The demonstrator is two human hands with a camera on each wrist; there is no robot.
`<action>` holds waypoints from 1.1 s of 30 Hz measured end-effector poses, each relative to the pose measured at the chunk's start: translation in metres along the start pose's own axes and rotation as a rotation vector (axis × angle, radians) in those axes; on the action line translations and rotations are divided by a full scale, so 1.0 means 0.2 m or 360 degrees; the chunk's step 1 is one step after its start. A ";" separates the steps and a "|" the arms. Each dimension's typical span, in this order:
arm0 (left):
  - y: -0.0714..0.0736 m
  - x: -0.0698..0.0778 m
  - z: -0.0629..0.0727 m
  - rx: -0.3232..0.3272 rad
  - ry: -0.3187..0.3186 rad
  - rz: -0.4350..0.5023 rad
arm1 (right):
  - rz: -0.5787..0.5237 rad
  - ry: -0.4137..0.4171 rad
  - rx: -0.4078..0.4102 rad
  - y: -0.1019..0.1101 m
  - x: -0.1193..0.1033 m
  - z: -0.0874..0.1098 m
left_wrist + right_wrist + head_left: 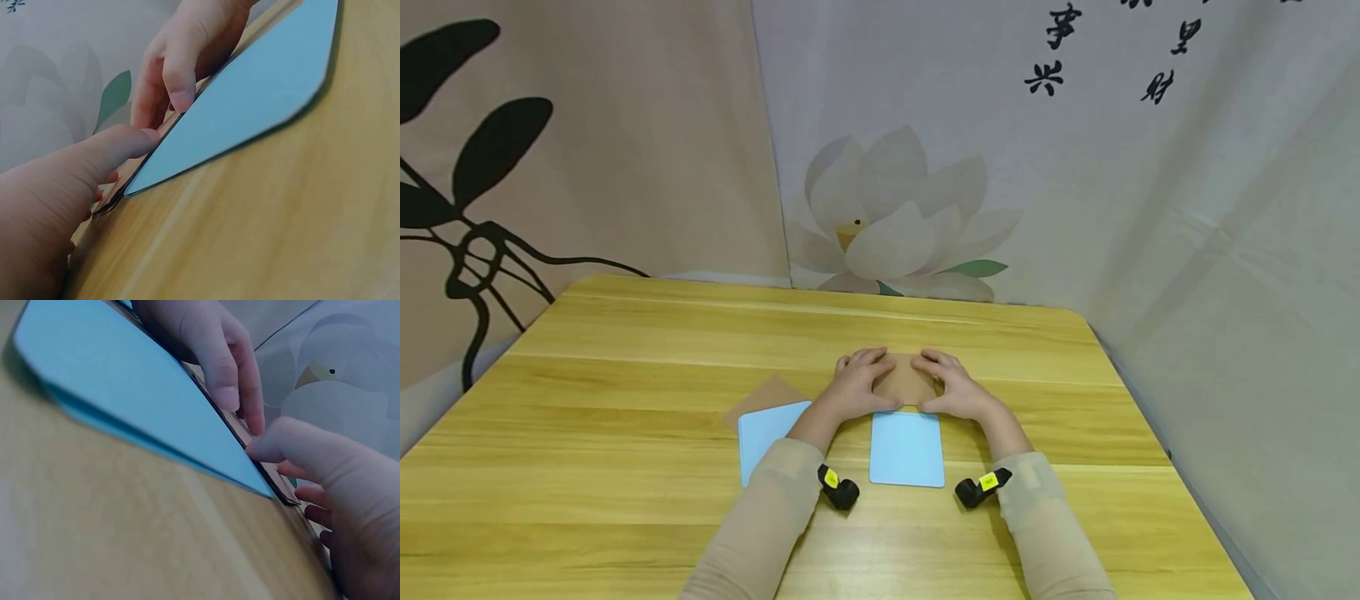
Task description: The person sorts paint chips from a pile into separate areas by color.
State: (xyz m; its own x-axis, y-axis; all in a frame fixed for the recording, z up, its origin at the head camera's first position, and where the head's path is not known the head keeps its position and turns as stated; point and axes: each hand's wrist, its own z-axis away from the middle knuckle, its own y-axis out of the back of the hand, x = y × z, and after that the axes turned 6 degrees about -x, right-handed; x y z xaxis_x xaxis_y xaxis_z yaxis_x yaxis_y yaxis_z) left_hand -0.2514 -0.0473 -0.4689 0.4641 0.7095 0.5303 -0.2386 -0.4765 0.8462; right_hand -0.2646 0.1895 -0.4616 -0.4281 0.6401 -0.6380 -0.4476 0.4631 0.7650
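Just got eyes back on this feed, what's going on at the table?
A person has both hands on a brown square: the left hand at its left side and the right hand at its right, thumbs by its near edge. The brown square lies on the wooden table, just beyond a blue square. Off to the left, a second blue square lies partly hidden by the left arm, with a brown sheet showing past its far edge.

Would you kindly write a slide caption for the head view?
Left hand and right hand hold a brown card on a wood-grain table, beyond a light-blue card.
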 end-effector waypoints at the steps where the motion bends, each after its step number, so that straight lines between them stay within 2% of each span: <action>1: 0.00 0.00 0.00 0.0012 -0.0002 0.0009 | 0.0000 0.0001 0.0004 0.00 0.00 0.00; 6: 0.00 0.01 0.01 0.0108 -0.0018 0.0010 | -0.0027 0.0003 0.0059 0.00 -0.01 0.01; 10: 0.04 0.05 0.02 0.0171 -0.0037 -0.0028 | -0.0032 0.0006 0.0119 0.00 -0.03 0.02; 18: 0.12 0.10 0.08 0.0226 -0.0046 -0.0012 | 0.0049 0.0031 0.0212 -0.01 -0.10 0.04; 26: 0.16 0.07 0.18 0.0246 -0.0097 -0.0122 | 0.0155 0.0085 0.0277 -0.05 -0.18 0.05; 33: 0.21 0.03 0.29 0.0252 -0.0108 -0.0127 | 0.0226 0.0170 0.0242 -0.07 -0.27 0.04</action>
State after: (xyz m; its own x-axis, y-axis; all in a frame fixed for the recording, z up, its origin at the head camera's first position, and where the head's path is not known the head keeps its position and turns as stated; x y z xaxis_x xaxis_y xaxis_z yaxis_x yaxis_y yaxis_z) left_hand -0.2087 -0.0938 -0.4334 0.5341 0.7141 0.4525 -0.0637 -0.4998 0.8638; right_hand -0.2294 0.1531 -0.4379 -0.5626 0.6408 -0.5224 -0.2571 0.4650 0.8472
